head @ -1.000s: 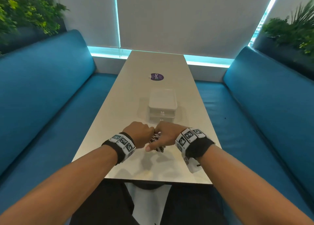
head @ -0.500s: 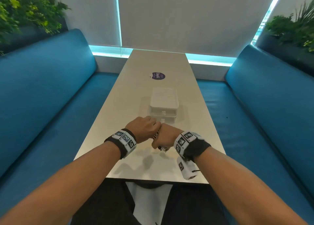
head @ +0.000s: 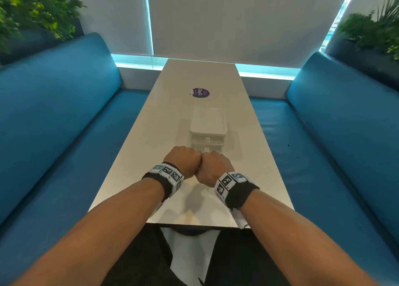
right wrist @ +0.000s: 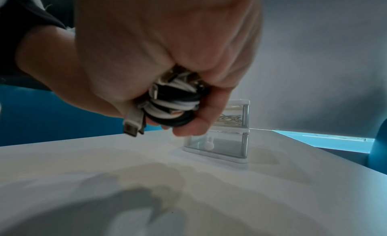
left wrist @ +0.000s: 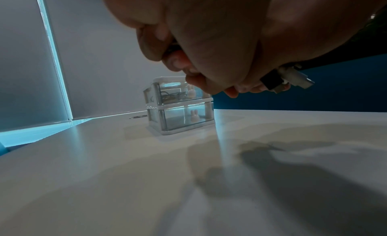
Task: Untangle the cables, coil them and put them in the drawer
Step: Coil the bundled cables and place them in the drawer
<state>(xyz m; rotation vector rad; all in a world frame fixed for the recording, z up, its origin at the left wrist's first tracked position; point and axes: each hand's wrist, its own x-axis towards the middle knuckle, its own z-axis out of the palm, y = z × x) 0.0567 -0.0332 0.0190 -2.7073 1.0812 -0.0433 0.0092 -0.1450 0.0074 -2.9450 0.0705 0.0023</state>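
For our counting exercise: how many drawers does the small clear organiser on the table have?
2. The upper drawer sits stacked directly on the lower drawer, each with a bunny-shaped knob. The upper one already holds cables; the lower looks empty, though parts are hidden behind the hands.

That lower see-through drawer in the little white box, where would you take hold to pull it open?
Probably by the small white rabbit-shaped knob on the front of the lower clear drawer, pinched from the person's side of the white table. It juts out of an otherwise smooth front, and the clear two-drawer box faces the hands, which both grip the black and white cable bundle.
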